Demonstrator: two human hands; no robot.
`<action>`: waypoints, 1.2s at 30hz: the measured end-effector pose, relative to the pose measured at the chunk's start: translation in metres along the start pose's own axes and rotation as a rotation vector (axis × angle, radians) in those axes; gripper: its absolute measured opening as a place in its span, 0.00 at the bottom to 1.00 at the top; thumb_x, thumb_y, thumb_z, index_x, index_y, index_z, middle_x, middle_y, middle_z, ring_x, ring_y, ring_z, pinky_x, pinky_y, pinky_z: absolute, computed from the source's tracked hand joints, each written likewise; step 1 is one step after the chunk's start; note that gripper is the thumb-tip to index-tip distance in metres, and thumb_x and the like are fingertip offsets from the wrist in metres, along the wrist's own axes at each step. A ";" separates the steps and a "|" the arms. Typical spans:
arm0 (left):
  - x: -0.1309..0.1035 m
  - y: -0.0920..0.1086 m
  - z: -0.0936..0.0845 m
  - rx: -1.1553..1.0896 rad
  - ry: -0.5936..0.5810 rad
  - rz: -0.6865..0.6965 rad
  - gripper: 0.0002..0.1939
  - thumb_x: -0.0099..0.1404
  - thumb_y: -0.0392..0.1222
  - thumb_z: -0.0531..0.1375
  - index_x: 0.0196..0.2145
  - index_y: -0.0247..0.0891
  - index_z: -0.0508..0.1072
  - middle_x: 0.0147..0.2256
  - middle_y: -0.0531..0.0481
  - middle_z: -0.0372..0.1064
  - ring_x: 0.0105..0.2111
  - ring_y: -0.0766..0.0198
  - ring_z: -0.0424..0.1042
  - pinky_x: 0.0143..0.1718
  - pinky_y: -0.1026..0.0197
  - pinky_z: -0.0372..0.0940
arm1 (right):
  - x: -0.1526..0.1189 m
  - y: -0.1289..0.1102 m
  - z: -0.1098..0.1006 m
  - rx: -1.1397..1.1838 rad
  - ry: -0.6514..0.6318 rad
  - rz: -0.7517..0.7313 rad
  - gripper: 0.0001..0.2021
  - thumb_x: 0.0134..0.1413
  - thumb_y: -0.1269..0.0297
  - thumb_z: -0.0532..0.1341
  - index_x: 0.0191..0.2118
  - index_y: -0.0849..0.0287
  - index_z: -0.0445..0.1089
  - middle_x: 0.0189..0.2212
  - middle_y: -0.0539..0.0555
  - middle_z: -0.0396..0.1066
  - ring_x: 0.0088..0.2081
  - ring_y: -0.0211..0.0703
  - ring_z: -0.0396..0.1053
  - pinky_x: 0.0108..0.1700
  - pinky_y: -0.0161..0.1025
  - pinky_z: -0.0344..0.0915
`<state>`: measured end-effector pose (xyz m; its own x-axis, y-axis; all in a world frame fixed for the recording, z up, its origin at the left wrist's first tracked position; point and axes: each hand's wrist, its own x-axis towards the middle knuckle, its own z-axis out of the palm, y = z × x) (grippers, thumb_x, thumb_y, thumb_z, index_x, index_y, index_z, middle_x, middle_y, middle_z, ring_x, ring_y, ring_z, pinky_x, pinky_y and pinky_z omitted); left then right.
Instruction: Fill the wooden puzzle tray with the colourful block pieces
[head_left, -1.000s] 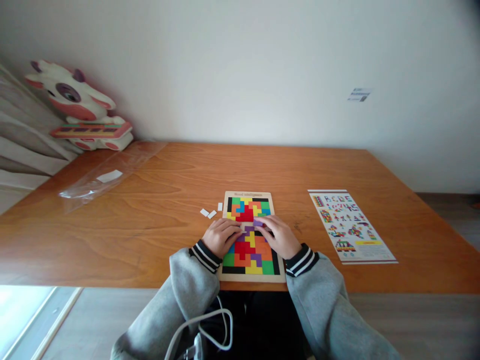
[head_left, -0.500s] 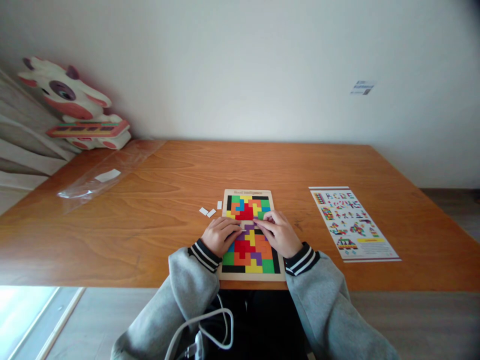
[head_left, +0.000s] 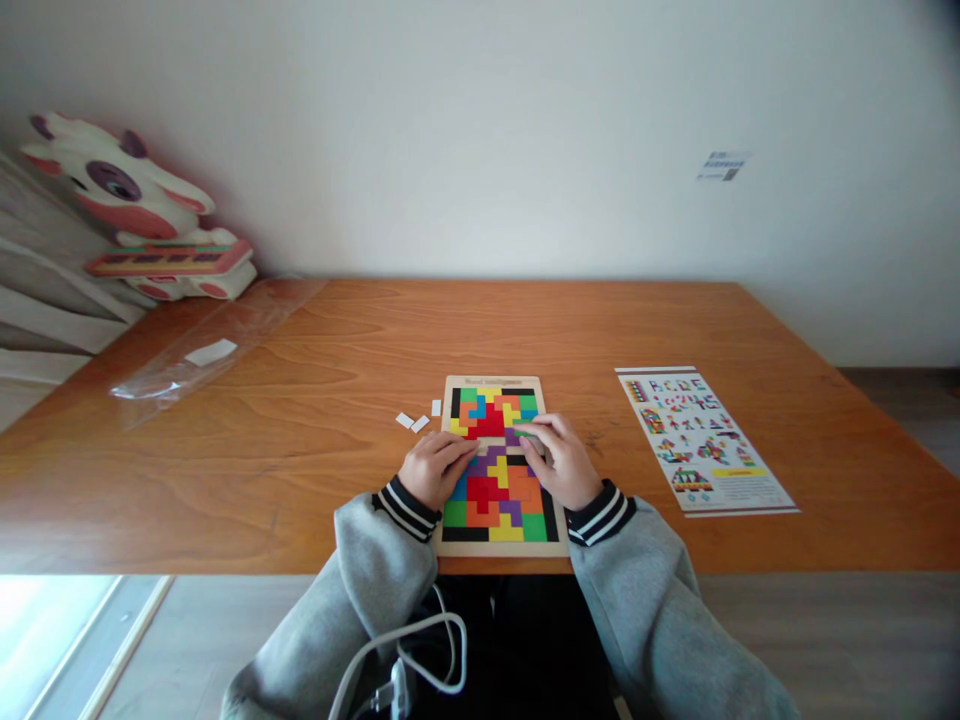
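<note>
Two hands of yours meet over the puzzle board [head_left: 491,382], which lies near the middle of the table's front edge, its near rim just inside that edge. Your left hand [head_left: 433,470] rests on the board's left side, fingers bent and close together; whether they grip anything you cannot tell from this view. Your right hand [head_left: 564,462] has its thumb and forefinger slightly parted at a purple piece [head_left: 511,437] right of the board's middle; contact or grip is unclear. Beyond the board, tabletop [head_left: 420,340] runs back to the wall, and a broad strip separates it from the printed sheet [head_left: 709,445] on your right. Three white cards [head_left: 420,424] sit just beside its left rim. Blurred lettering on the far rim looks like "Wood Intelligence"; the wall label's [head_left: 724,166] print is too small to read.
</note>
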<state>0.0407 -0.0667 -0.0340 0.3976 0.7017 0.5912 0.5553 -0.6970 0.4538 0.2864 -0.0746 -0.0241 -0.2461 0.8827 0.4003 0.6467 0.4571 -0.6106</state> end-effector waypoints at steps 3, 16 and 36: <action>0.002 0.002 0.000 -0.030 -0.005 -0.060 0.12 0.72 0.40 0.57 0.50 0.41 0.77 0.38 0.46 0.77 0.36 0.63 0.77 0.39 0.61 0.74 | 0.001 0.000 -0.001 0.015 0.020 0.006 0.12 0.66 0.62 0.55 0.47 0.52 0.74 0.42 0.58 0.68 0.46 0.50 0.69 0.52 0.49 0.69; 0.009 0.000 0.002 0.171 0.023 0.112 0.08 0.69 0.44 0.62 0.36 0.43 0.81 0.38 0.46 0.76 0.37 0.59 0.73 0.40 0.55 0.72 | 0.002 -0.002 -0.001 0.054 0.032 0.024 0.11 0.65 0.63 0.55 0.45 0.52 0.75 0.42 0.58 0.68 0.47 0.51 0.70 0.53 0.48 0.68; -0.001 0.014 -0.006 0.022 -0.123 0.181 0.17 0.70 0.37 0.58 0.56 0.38 0.71 0.50 0.44 0.76 0.51 0.54 0.72 0.51 0.51 0.70 | 0.000 0.004 0.003 -0.001 0.085 -0.082 0.08 0.64 0.68 0.57 0.44 0.53 0.72 0.41 0.56 0.69 0.44 0.48 0.70 0.49 0.48 0.71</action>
<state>0.0441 -0.0783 -0.0244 0.5772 0.5794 0.5754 0.4823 -0.8105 0.3323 0.2868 -0.0721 -0.0288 -0.2360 0.8297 0.5058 0.6272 0.5276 -0.5729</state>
